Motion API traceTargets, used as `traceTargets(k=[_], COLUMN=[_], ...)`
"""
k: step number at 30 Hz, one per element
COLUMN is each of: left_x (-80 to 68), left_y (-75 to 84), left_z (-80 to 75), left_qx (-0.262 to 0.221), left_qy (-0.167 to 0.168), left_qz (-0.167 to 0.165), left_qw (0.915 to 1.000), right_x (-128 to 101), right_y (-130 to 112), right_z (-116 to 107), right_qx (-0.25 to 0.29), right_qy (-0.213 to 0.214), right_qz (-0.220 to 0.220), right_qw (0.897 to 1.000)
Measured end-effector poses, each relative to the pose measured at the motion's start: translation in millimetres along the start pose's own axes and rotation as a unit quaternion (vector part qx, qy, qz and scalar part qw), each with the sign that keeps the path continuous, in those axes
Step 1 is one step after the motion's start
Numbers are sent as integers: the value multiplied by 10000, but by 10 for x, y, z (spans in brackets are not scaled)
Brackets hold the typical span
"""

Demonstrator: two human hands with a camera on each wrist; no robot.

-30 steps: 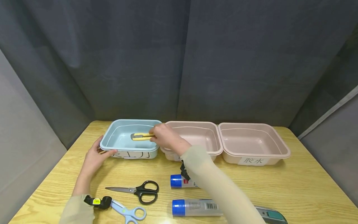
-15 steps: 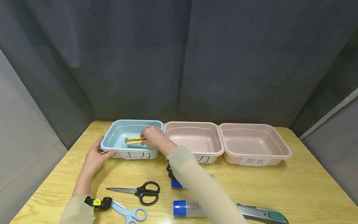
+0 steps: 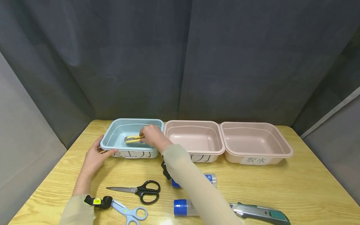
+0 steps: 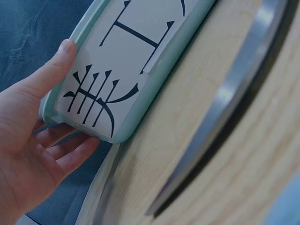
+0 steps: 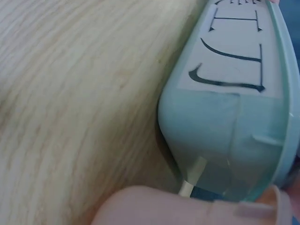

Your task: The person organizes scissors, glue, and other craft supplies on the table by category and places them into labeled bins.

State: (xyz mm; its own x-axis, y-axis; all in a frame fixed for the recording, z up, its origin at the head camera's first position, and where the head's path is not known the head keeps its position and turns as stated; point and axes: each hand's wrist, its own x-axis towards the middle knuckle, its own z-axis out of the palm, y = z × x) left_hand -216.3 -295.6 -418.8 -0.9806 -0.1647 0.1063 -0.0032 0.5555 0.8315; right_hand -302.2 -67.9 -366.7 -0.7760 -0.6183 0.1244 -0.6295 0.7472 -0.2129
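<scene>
Wooden table point(image 3: 281, 193) carries two scissors point(image 3: 139, 190) and glue sticks point(image 3: 182, 207) nearest the person. Farther off, the left hand point(image 3: 94, 157) grips the blue tray point(image 3: 112, 137) by its corner, while the right hand point(image 3: 152, 137) pinches a yellow utility knife point(image 3: 131, 139) low inside that tray.

Three bins stood in a row at the back of your table point(image 3: 309, 190), edges touching: the left bin point(image 3: 112, 137), the middle bin point(image 3: 194, 150) and the right bin point(image 3: 284, 150). A utility knife point(image 3: 131, 139) was inside the left bin, with your right hand point(image 3: 152, 137) on it. Your left hand point(image 3: 94, 157) sat at that bin's front left corner. In front of the bins, from left to right, lay two pairs of scissors point(image 3: 140, 190) point(image 3: 126, 212), two glue sticks point(image 3: 209, 178) point(image 3: 182, 207), and a second utility knife point(image 3: 258, 213) near the front edge.
</scene>
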Motion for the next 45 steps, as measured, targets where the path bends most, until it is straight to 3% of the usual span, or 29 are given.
traceTargets(k=[6, 19, 36, 45], left_x=[-12, 2, 28, 35], left_y=[10, 24, -6, -41], left_z=[8, 12, 39, 23], left_qx=[-13, 30, -11, -93], left_qy=[-38, -79, -78, -53], left_qz=[-14, -89, -55, -92], left_qw=[10000, 9999, 10000, 9999], right_x=[15, 23, -187, -372], right_y=[-34, -7, 89, 116], right_z=[75, 83, -209, -347], right_qx=[-314, -304, -165, 147], right_qy=[-239, -366, -112, 182], right_qz=[202, 347, 0, -533], right_qw=[9990, 9983, 9998, 9983])
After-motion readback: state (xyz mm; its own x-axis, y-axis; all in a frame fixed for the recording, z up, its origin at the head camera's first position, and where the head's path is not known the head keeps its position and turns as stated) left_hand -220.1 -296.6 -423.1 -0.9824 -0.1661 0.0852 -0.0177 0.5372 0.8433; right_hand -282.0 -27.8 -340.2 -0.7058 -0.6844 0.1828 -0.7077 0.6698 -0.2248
